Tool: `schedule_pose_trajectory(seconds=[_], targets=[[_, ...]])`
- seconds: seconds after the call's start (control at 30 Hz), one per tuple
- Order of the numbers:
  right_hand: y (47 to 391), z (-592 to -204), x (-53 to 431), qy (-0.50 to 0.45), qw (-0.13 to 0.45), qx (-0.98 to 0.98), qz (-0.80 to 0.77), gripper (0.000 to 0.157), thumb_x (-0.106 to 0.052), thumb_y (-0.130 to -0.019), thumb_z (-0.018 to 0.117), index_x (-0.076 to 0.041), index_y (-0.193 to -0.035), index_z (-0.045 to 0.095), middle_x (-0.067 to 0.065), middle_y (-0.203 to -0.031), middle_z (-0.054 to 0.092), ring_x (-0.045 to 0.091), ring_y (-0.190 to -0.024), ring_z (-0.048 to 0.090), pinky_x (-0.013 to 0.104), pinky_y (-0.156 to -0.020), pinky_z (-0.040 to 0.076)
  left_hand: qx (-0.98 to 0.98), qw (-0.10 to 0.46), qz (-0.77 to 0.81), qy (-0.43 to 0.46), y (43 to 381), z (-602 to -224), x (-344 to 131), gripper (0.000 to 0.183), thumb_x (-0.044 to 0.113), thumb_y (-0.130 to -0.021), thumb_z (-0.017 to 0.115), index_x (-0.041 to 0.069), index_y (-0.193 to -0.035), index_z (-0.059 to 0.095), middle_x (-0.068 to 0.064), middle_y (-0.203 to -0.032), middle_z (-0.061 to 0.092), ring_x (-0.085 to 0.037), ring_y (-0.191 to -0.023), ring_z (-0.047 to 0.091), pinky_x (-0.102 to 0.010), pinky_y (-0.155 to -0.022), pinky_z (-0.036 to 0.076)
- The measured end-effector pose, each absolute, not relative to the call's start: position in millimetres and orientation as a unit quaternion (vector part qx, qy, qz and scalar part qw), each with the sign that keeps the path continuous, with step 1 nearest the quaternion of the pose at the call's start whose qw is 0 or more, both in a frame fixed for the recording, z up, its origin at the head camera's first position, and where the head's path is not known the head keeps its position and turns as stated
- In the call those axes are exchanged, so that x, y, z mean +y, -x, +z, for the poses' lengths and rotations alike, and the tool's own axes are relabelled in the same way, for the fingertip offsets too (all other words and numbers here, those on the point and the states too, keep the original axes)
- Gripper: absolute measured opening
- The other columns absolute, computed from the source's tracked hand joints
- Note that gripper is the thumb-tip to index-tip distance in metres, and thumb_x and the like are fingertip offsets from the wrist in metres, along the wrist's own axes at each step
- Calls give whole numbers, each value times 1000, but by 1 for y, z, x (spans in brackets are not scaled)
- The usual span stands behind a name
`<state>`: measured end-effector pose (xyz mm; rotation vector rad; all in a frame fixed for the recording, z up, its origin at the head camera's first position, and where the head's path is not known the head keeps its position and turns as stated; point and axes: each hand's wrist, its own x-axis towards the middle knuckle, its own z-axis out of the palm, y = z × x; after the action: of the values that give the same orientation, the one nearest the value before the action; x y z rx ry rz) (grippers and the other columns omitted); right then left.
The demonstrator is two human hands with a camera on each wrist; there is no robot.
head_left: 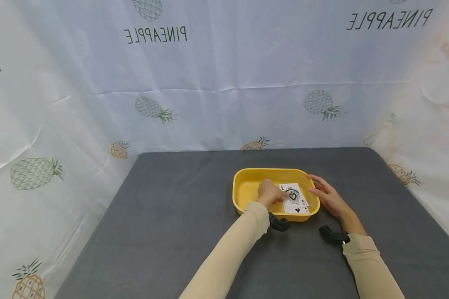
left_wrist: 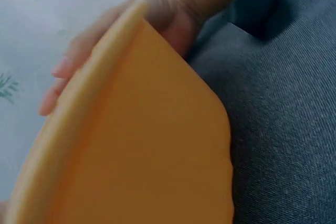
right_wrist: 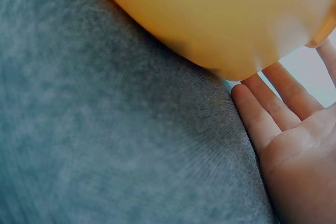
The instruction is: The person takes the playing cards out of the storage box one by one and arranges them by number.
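Observation:
A yellow plastic tub (head_left: 247,176) sits on the dark table. Inside it, at the right end, lie white playing cards: an ace (head_left: 294,203) with an ornate black emblem overlaps another card (head_left: 301,211). My left hand (head_left: 270,193) reaches over the near rim and pinches the ace's left edge, thumb on its face; the fingers beneath are mostly hidden. Against the tub's right end rests my right hand (head_left: 331,201), thumb near the rim and fingers extended. In the right wrist view those straight fingers (right_wrist: 283,90) touch the tub's outer wall (right_wrist: 226,35).
The dark table (head_left: 179,216) stretches out to the left and in front of the tub. A white curtain (head_left: 217,58) printed with pineapples hangs behind it and at both sides. Each wrist wears a black strapped device (head_left: 333,235).

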<state>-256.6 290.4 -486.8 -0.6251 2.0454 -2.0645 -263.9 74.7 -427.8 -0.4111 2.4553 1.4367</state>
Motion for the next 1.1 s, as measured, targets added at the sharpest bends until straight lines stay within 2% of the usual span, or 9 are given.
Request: schedule_pose_trajectory(seconds=[0.27,0.43,0.63,0.73,1.03,1.07,1.1], targets=[[258,-486,291,218,88,669,-706,45,-1,-101,41,-17,-143,38,-14,-126,54,-3,-109,59,15,-85,55,868,103,467,132,264,-434,83,29,11,-62,90,-3,-74,68,-4,-50,53,-15,-52,46,-21,-46,33],[257,-485,292,198,86,689,-691,44,-4,-101,43,-18,-143,37,-16,-127,51,-6,-109,58,14,-85,55,844,131,499,149,268,-437,84,27,7,-62,89,-4,-76,68,-4,-52,53,-15,-50,46,-21,-45,34],[256,-485,290,187,86,704,-679,45,-7,-101,45,-21,-143,37,-20,-126,50,-8,-110,57,12,-85,54,804,187,537,173,272,-436,81,20,9,-68,85,-2,-75,71,-3,-50,53,-15,-44,43,-20,-42,32],[256,-485,289,190,85,698,-685,45,-5,-101,44,-19,-143,37,-19,-125,50,-7,-109,57,13,-84,55,781,206,562,181,270,-433,78,15,8,-71,83,-1,-77,72,-3,-51,55,-15,-45,44,-20,-43,34],[255,-482,289,177,90,708,-677,44,-8,-101,45,-21,-143,37,-22,-124,49,-9,-108,56,12,-84,54,748,200,612,158,258,-419,65,11,9,-78,77,1,-73,71,-2,-55,55,-14,-50,44,-20,-50,37],[255,-482,289,180,91,705,-680,45,-7,-101,45,-21,-143,37,-22,-124,50,-9,-108,56,12,-84,53,743,197,621,155,256,-417,63,10,9,-79,77,1,-74,71,-2,-56,56,-14,-51,46,-19,-50,38],[255,-482,289,184,92,699,-685,44,-6,-101,44,-20,-143,37,-21,-124,50,-8,-108,56,12,-84,54,734,196,632,152,255,-413,61,9,9,-79,76,1,-78,72,-2,-59,58,-13,-52,49,-20,-53,45]])
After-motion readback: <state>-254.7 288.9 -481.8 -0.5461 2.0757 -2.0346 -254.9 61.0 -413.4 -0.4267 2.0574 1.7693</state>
